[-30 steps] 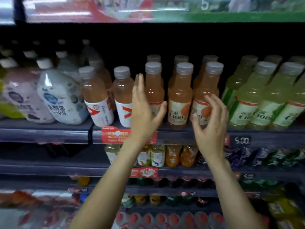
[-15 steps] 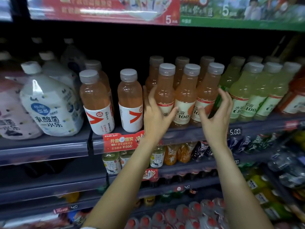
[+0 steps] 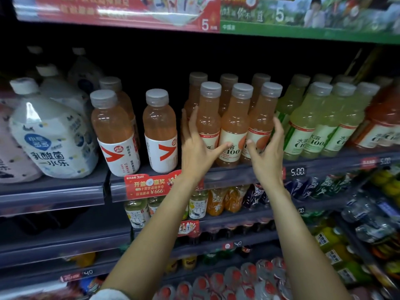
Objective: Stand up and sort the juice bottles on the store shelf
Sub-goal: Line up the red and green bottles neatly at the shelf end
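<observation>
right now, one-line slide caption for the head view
Left hand and right hand bracket three front-row pink juice bottles on the store shelf.

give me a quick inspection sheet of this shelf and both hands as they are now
surface: dark shelf with price strip, bottles upright.
job's things: three front orange juice bottles bunched together; green juice bottles to their right.
clutter: two red-arrow bottles and white milk-drink jugs to the left.
grippers: left hand and right hand bracket the orange group, fingers spread against the outer bottles.
cables: nothing seen.
surroundings: lower shelves of drinks, promo banner above.
</observation>
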`<state>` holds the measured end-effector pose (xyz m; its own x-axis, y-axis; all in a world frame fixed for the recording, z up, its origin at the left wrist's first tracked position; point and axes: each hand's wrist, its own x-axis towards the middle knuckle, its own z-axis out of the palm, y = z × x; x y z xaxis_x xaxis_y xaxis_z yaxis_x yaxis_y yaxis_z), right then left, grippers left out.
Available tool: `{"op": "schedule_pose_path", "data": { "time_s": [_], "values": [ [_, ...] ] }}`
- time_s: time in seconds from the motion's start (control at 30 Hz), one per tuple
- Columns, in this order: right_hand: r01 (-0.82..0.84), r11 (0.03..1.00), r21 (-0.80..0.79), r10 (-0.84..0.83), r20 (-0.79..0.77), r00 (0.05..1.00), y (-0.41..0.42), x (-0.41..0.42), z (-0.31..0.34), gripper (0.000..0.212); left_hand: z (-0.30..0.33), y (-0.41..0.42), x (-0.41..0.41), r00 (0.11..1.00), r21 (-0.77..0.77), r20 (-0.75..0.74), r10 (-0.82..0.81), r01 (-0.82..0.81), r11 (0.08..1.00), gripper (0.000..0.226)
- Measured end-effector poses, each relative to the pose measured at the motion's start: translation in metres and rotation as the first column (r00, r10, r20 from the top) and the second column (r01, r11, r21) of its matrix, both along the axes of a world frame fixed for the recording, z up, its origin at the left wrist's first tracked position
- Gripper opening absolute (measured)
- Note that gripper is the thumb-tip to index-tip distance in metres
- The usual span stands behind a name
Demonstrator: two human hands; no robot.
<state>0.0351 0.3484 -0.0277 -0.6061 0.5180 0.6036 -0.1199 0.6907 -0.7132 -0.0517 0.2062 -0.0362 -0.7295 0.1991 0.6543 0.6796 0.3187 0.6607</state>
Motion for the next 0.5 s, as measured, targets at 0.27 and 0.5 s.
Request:
{"op": "schedule_pose_path", "data": {
  "time_s": [0.27,0.5],
  "values": [
    [-0.010,1.000,-0.018,0.010,0.012,1.000,0.007,-0.002,0.001,0.074,-0.004,0.006,-0.003,1.000,0.022,0.006,0.016,-0.016,1.000,0.112],
    [0.033,0.999,-0.016,-0.033,0.020,0.999,0.011,-0.003,0.002,0.076,-0.005,0.012,-0.002,0.999,0.006,-0.009,0.043,-0.043,0.999,0.113]
  ]
}}
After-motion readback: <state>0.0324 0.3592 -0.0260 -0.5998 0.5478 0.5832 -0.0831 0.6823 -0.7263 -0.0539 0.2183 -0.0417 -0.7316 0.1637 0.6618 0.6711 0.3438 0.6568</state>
